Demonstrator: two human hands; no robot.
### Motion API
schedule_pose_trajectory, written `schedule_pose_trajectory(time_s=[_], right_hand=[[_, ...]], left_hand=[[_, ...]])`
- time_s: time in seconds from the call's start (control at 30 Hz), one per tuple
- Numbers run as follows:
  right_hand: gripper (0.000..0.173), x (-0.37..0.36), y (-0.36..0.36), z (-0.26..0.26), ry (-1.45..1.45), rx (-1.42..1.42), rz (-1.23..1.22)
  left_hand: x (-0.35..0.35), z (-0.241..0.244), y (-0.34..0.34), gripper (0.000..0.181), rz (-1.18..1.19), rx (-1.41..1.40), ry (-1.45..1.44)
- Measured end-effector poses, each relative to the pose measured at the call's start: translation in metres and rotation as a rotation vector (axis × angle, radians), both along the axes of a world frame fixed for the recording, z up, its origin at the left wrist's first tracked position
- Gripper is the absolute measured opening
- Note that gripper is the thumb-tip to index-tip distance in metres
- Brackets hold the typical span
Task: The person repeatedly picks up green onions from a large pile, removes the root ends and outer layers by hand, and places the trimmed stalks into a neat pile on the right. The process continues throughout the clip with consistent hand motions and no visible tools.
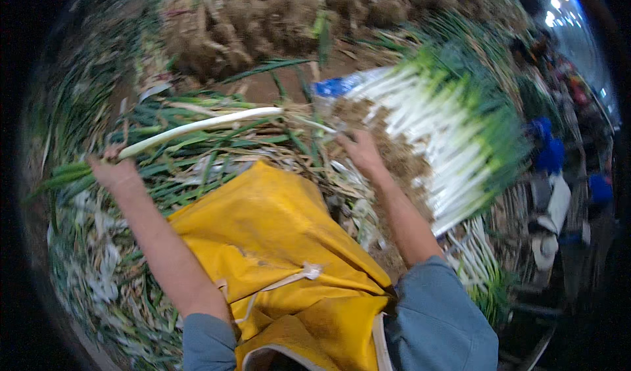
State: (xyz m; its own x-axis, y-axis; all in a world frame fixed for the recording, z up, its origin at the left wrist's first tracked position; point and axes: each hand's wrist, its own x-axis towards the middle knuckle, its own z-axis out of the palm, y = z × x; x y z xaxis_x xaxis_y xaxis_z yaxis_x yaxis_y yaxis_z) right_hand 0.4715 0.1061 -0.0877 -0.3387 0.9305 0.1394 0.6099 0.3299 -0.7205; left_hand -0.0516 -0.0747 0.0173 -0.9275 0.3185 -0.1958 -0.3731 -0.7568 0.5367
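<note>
My left hand (116, 168) is closed around a long green onion (207, 125) where its white shaft turns green. Its leaves trail off to the left, and the root end points right. My right hand (362, 149) pinches a thin pale strip (315, 124) that runs toward that root end; blur hides whether the two are joined. Beside my right forearm lies a wide row of green onions (419, 119), white shafts side by side, roots toward me and leaves to the right. A yellow apron (281, 213) covers my lap.
Loose leaves and peeled skins (197, 168) cover the ground ahead and to the left. Soil-caked root bundles (276, 20) stand at the back. Blue-and-white plastic sheeting (330, 88) shows under the row. A smaller onion pile (475, 257) lies at right, with blurred people (547, 144) beyond.
</note>
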Motion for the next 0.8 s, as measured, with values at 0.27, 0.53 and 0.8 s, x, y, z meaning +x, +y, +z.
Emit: schedule_pose_trajectory(time_s=[0.27,0.53,0.8], right_hand=[[0.034,0.054,0.007,0.053,0.596,-0.472,-0.355],[0.029,0.278,-0.040,0.170,0.950,-0.043,-0.817],[0.071,0.575,-0.261,0.149,-0.146,0.305,-1.716]], left_hand=[[-0.012,-0.024,0.029,0.060,-0.114,0.000,0.162],[0.035,0.002,0.054,0.057,-0.046,0.033,0.172],[0.075,0.012,0.095,0.033,-0.258,0.106,-0.079]])
